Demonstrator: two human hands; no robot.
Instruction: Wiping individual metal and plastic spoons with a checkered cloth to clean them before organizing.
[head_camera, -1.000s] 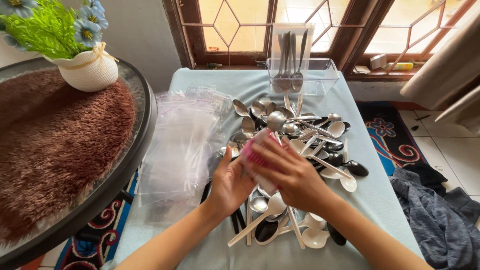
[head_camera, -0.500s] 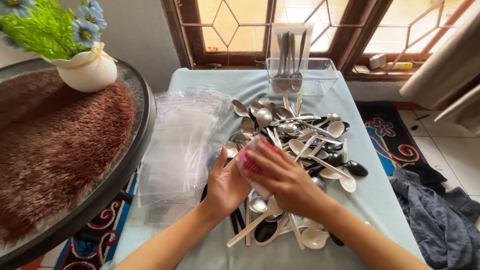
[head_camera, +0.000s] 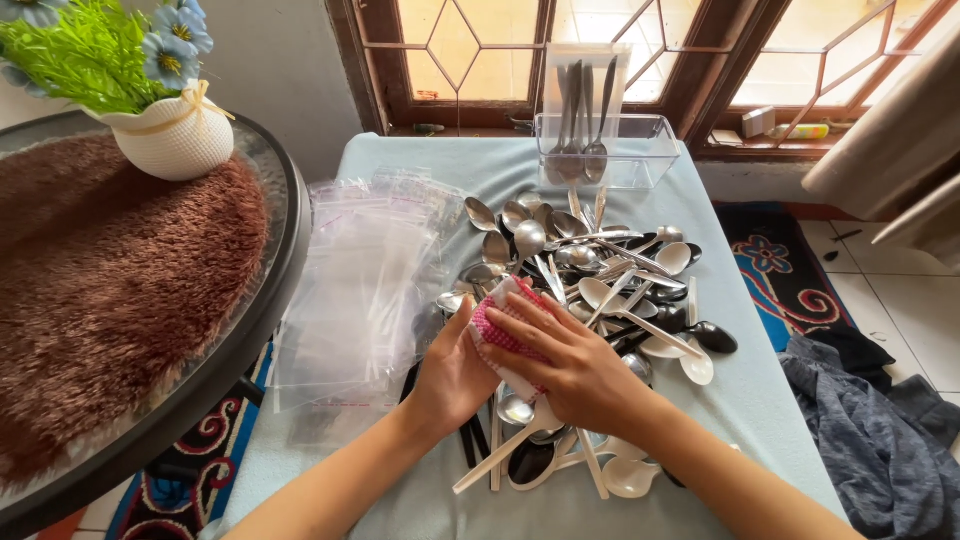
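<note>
Slid down a bit toward the near edge since a second ago: pink-and-white checked cloth (head_camera: 505, 330), now pressed between both hands. Left hand (head_camera: 452, 372) cupped under it, right hand (head_camera: 572, 362) flat on top, fingers wrapped over. Sitting right over a heap of steel and plastic spoons (head_camera: 600, 275) on the light-blue-covered counter (head_camera: 770, 400). Stack of clear zip bags (head_camera: 355, 290) just beside, clear plastic bin (head_camera: 605, 150) further back.

Head view, the person's own body. Two bare forearms enter from the lower edge, uncovered to the frame border: no sleeve, cuff or glove shows. The left hand (head_camera: 452, 372) and right hand (head_camera: 578, 368), both just beside the pile of spoons (head_camera: 600, 270), carry no ring, watch or bracelet. Fingernails short and unpainted.
</note>
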